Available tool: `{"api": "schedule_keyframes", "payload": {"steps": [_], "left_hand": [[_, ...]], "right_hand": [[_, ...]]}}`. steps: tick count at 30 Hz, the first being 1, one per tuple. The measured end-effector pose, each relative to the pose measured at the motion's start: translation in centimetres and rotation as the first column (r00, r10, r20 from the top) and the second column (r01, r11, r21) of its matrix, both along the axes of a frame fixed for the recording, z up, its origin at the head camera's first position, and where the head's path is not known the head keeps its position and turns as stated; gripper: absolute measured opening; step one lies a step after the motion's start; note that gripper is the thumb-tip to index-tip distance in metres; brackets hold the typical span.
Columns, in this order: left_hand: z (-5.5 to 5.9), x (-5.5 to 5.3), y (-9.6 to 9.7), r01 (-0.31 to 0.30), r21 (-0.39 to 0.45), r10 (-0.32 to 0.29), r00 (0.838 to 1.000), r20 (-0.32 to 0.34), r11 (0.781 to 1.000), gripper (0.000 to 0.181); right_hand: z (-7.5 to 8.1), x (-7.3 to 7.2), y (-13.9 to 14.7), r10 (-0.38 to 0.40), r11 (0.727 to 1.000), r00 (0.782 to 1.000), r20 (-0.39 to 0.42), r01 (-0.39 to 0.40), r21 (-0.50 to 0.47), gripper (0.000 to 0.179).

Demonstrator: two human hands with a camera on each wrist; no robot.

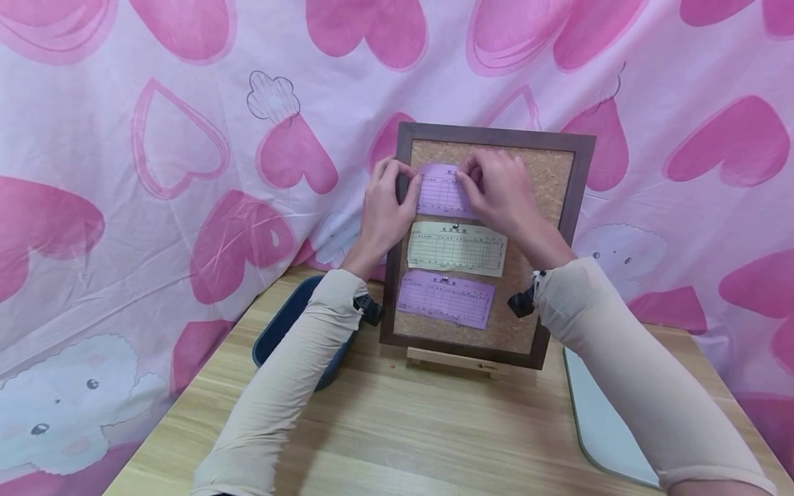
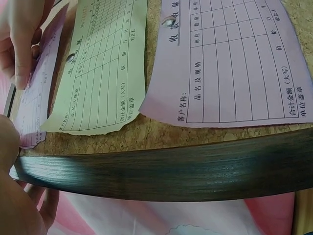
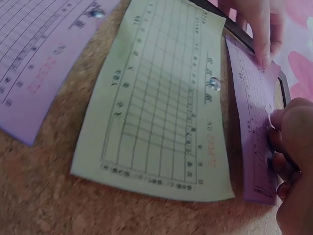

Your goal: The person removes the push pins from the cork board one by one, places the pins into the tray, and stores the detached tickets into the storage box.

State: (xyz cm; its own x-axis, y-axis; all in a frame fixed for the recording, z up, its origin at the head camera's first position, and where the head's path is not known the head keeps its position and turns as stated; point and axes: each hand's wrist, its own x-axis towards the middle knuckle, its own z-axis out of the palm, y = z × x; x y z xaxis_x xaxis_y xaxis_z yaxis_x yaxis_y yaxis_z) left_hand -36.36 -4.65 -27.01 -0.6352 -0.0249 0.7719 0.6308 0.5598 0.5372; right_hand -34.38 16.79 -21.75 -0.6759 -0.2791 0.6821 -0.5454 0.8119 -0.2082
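Note:
A cork board [image 1: 521, 296] in a dark wooden frame leans on a small wooden easel [image 1: 449, 359]. Three printed receipt slips are on it: a top purple slip [image 1: 439, 200], a pale green slip [image 1: 455, 249] and a lower purple slip [image 1: 443, 300]. Clear round pins [image 3: 214, 83] hold the lower two at their top middles. My left hand [image 1: 386, 203] pinches the top slip's left edge, other fingers outside the frame. With thumb and index together, my right hand [image 1: 504, 189] pinches a small pin, mostly hidden by the fingertips, at this slip's top middle.
A dark blue tray [image 1: 263, 344] stands on the wooden table [image 1: 372, 441], partly behind the left forearm. A pale board [image 1: 604, 417] lies at the right under the right forearm. Behind everything hangs a pink heart-patterned cloth [image 1: 186, 131].

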Motion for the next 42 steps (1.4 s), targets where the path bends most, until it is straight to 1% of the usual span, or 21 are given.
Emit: {"api": "schedule_keyframes", "payload": {"steps": [5, 11, 19, 23, 26, 29, 37, 42], "left_hand": [[0.0, 0.0, 0.1, -0.001, 0.016, 0.001, 1.000, -0.001, 1.000, 0.020], [-0.1, 0.0, 0.0, -0.016, 0.026, 0.017, 1.000, -0.020, 1.000, 0.019], [-0.2, 0.1, -0.1, 0.009, 0.047, -0.007, 0.999, -0.045, 0.999, 0.019], [-0.2, 0.4, -0.3, 0.021, 0.062, -0.017, 0.998, -0.062, 0.998, 0.019], [-0.1, 0.5, -0.6, 0.022, 0.083, -0.015, 0.996, -0.084, 0.996, 0.019], [0.0, 0.5, -1.0, 0.018, 0.105, -0.008, 0.995, -0.097, 0.994, 0.019], [-0.2, 0.8, -1.7, 0.039, 0.142, -0.025, 0.995, -0.099, 0.989, 0.019], [-0.6, 1.3, -2.0, 0.050, 0.153, -0.041, 0.997, -0.061, 0.987, 0.019]], "right_hand": [[-0.4, 0.1, 0.6, 0.031, 1.000, 0.999, -0.013, -0.031, -0.001, 0.015], [-0.7, 0.5, 1.3, 0.045, 0.999, 0.999, 0.010, -0.045, -0.001, 0.015], [-1.5, 1.2, 3.0, 0.041, 0.999, 0.999, 0.015, -0.041, 0.002, 0.015], [-1.9, 1.6, 4.4, 0.049, 0.999, 0.999, -0.022, -0.050, -0.005, 0.014], [-2.2, 2.0, 5.3, 0.049, 0.998, 0.997, -0.053, -0.051, -0.038, 0.014], [-2.6, 2.4, 6.1, 0.042, 0.996, 0.997, -0.068, -0.048, -0.077, 0.013], [-3.4, 3.8, 7.2, 0.023, 0.990, 0.996, -0.090, -0.035, -0.137, 0.015], [-3.7, 4.4, 7.6, 0.045, 0.987, 0.993, -0.109, -0.061, -0.151, 0.014]]}}
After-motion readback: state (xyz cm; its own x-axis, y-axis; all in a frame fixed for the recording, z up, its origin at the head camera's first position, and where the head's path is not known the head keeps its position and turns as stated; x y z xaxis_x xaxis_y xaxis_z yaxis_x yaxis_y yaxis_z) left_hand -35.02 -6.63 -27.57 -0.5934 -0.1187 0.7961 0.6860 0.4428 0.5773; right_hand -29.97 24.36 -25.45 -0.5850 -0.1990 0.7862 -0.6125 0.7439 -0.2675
